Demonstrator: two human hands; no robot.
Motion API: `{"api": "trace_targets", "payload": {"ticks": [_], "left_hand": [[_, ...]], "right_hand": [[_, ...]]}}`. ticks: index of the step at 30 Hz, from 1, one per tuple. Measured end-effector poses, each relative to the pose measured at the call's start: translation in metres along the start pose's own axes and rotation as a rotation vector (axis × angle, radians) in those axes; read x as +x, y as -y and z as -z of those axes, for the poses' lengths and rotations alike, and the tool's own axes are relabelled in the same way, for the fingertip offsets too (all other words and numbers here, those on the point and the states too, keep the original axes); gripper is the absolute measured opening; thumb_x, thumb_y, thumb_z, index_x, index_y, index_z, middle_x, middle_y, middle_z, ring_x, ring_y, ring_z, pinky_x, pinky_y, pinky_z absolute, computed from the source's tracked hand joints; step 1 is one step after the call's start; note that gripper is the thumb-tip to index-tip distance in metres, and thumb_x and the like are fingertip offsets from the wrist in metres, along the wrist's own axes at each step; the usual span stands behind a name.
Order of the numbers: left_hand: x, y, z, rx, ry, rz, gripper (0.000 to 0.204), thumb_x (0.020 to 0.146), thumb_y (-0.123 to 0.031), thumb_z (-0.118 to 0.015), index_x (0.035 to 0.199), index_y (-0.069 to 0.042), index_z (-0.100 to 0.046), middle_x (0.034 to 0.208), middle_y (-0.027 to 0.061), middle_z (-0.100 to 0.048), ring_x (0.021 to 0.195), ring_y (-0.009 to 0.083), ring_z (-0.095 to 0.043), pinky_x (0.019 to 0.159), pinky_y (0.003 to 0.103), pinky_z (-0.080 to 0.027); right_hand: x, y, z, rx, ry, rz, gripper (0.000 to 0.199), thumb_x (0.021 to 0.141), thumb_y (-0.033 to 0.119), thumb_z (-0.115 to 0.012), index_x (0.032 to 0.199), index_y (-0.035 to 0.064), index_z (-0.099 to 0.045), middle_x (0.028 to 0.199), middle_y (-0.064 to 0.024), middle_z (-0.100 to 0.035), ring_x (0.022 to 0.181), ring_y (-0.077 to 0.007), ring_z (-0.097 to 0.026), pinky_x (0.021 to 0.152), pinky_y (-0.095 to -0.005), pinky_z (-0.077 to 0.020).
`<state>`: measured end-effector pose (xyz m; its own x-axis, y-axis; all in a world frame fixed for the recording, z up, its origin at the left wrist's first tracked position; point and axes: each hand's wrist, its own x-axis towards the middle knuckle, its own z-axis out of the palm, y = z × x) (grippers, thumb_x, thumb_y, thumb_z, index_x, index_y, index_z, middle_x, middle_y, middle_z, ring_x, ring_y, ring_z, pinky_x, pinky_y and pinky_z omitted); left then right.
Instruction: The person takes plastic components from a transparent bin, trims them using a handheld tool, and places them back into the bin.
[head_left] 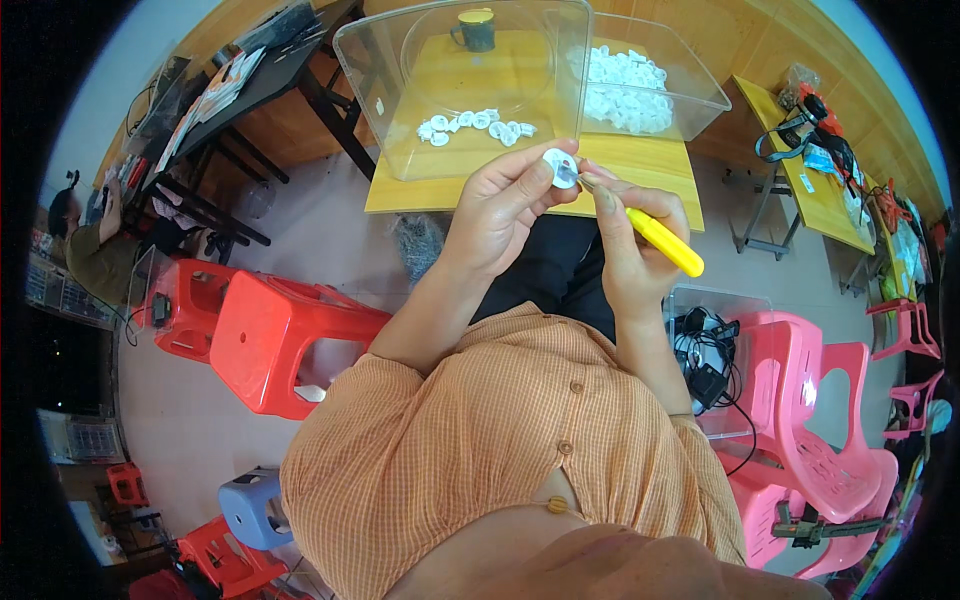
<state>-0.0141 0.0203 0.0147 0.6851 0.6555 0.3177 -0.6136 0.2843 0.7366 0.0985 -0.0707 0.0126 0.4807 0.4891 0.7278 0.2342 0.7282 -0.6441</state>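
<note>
My left hand (492, 208) pinches a small white round plastic part (561, 167) between thumb and fingers, above the near edge of the yellow table (655, 165). In my right hand (640, 265) is a yellow-handled tool (664, 242). Its thin metal tip reaches the face of the white part; the tip's shape is too small to tell. Just beyond my hands stands a clear plastic bin (352, 62) with several loose white parts (480, 122) in it. A second clear bin (705, 95), at the back right, holds a heap of white parts (628, 92).
A dark mug with a yellow lid (477, 32) stands at the back. Red stools (260, 345) are on my left, pink chairs (815, 430) and a clear box of black cables (705, 360) on my right. A person (100, 240) sits at the far left by a black table (250, 90).
</note>
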Motion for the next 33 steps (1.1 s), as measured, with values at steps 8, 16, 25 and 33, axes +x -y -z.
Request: {"api": "trace_targets", "payload": {"ticks": [8,16,25,33], "left_hand": [[-0.001,0.001,-0.006,0.051,-0.043,-0.010,0.034,0.094,-0.016,-0.054,0.123,0.003,-0.054,0.109,0.0099,-0.062,0.092,0.0138,-0.062,0.084,0.027,-0.052],[0.003,0.001,0.010,-0.107,0.052,0.076,0.041,0.096,-0.017,-0.050,0.127,0.009,-0.046,0.119,0.0138,-0.058,0.098,0.0169,-0.063,0.088,0.027,-0.052],[0.000,0.001,0.003,-0.018,0.018,0.033,0.040,0.096,-0.016,-0.050,0.127,0.009,-0.046,0.121,0.0148,-0.057,0.100,0.0178,-0.062,0.090,0.029,-0.051],[0.000,0.000,0.005,-0.115,0.137,0.012,0.039,0.095,-0.015,-0.052,0.128,0.005,-0.048,0.113,0.0121,-0.061,0.094,0.0160,-0.063,0.088,0.029,-0.052]], "right_hand": [[0.001,-0.001,0.002,-0.015,0.007,-0.018,0.012,0.085,-0.004,-0.062,0.092,-0.0010,-0.053,0.097,-0.0177,-0.066,0.100,-0.0283,-0.064,0.088,-0.0329,-0.0500],[0.002,0.001,0.002,0.177,-0.059,-0.143,0.013,0.085,-0.004,-0.062,0.093,-0.0004,-0.052,0.097,-0.0194,-0.066,0.099,-0.0270,-0.064,0.087,-0.0319,-0.0503],[0.002,0.003,0.001,0.009,0.001,-0.013,0.011,0.085,-0.006,-0.060,0.093,-0.0015,-0.053,0.099,-0.0203,-0.066,0.099,-0.0282,-0.064,0.090,-0.0344,-0.0496],[0.003,0.005,0.006,0.162,0.036,0.016,0.013,0.085,-0.006,-0.061,0.094,-0.0013,-0.053,0.103,-0.0232,-0.065,0.105,-0.0321,-0.062,0.093,-0.0378,-0.0485]]}}
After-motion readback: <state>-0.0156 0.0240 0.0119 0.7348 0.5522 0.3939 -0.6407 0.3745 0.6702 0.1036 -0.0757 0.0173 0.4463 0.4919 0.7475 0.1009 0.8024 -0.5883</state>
